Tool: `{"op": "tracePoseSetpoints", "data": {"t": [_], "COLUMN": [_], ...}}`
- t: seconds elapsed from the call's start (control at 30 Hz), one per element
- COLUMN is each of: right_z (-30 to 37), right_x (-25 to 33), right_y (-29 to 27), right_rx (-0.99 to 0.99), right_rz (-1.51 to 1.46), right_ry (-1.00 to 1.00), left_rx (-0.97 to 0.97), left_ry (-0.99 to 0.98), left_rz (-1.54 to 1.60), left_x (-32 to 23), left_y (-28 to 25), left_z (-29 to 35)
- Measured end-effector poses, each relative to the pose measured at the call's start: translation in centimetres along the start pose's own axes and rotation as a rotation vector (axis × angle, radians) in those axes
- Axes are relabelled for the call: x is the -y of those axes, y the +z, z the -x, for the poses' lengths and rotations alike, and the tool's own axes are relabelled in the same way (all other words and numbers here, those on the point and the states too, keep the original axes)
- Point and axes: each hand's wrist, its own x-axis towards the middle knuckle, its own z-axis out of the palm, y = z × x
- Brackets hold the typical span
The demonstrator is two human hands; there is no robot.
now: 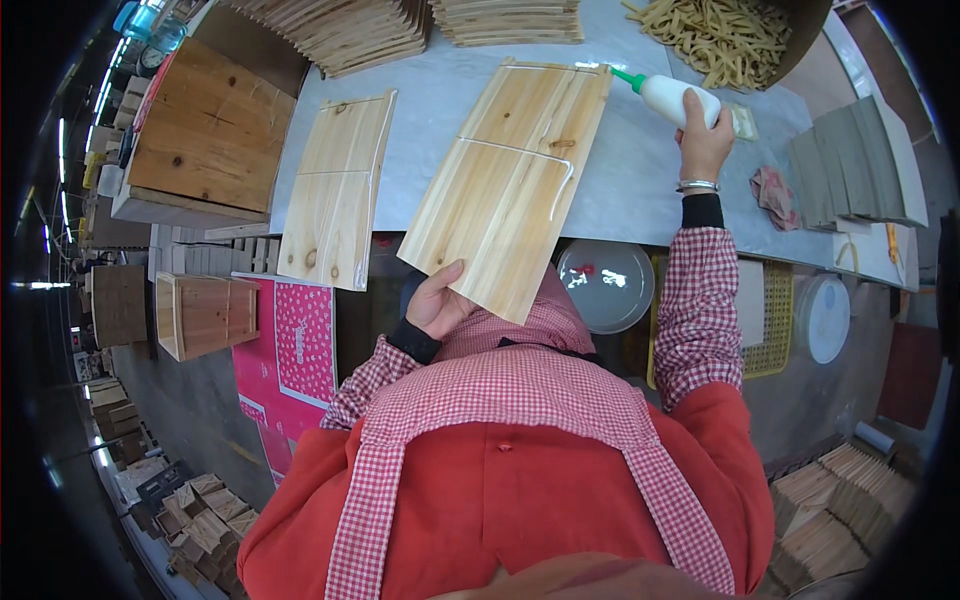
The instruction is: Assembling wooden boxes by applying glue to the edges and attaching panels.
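Note:
My left hand [440, 302] grips the near left corner of a wooden panel [480, 205], thumb on top and fingers underneath. The panel slants away from me, partly over the table edge. White glue lines run along its far edge, across its grain and down part of its right side. In my right hand [706, 148] is a white squeeze bottle of glue [668, 98] with a green nozzle, tipped so the tip meets the panel's far right corner. A narrower wooden panel [335, 190] with a glue line on its right edge lies to the left.
Stacked wooden panels [345, 35] stand at the far side of the table [410, 125]. A box of thin wooden strips [715, 40] is at far right. Grey boards [850, 165] and a pink cloth [773, 192] sit right. A large wooden box [212, 125] stands left.

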Motion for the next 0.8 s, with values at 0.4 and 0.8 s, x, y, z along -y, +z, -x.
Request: {"op": "tracePoseSetpoints", "data": {"t": [0.4, 0.8], "right_z": [4.8, 12.3], "right_x": [3.4, 8.0], "right_y": [-3.2, -5.3], "right_rx": [0.303, 0.676], "right_rz": [-0.084, -0.025], "right_ry": [0.051, -0.028], "left_rx": [0.011, 0.103], "left_ry": [0.025, 0.082], "left_rz": [0.053, 0.135], "left_x": [-0.7, -2.9], "left_y": [0.5, 0.3], "left_z": [-0.6, -3.2]}}
